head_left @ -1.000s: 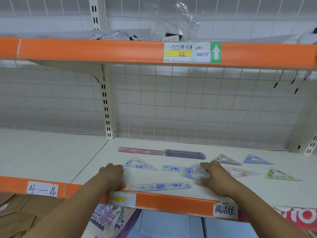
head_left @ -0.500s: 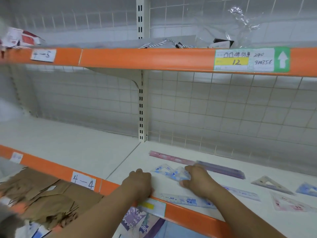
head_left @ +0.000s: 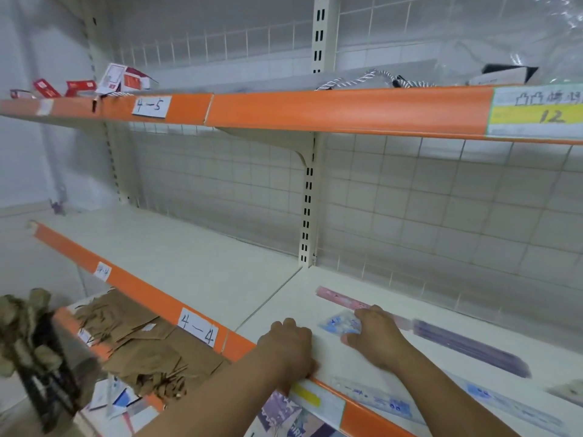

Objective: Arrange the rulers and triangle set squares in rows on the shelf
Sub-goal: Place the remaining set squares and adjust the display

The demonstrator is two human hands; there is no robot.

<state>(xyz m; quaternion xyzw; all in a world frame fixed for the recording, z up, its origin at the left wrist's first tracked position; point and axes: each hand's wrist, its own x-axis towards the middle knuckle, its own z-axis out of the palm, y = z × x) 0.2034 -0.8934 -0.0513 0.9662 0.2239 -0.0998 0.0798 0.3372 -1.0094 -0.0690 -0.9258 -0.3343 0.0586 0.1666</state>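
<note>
at the front edge of the shelf (head_left: 315, 279), near its left end: gripping the orange lip (head_left: 239, 345) with the left hand (head_left: 288, 348), with fingers curled over the top and thumb tucked below. just behind it, holding a blue set square (head_left: 337, 323) low on the board with the right hand (head_left: 377, 339), with fingers bent over it and thumb at its near side; looks like a pinch, though too blurred to be sure.

toward the back edge, already laid end to end: a pink ruler (head_left: 337, 298) and a purple ruler (head_left: 467, 345). along the front edge, laid lengthwise: a clear ruler (head_left: 378, 402), then a second clear ruler (head_left: 517, 408) further right.

judging by that, roughly midway: ruler rows in place at back and front, middle row barely begun at its left end. left to do, probably: setting this square down straight, then lining up the rest beside it, starting perhaps with the pale shape (head_left: 568, 391) cut off at the right.
</note>
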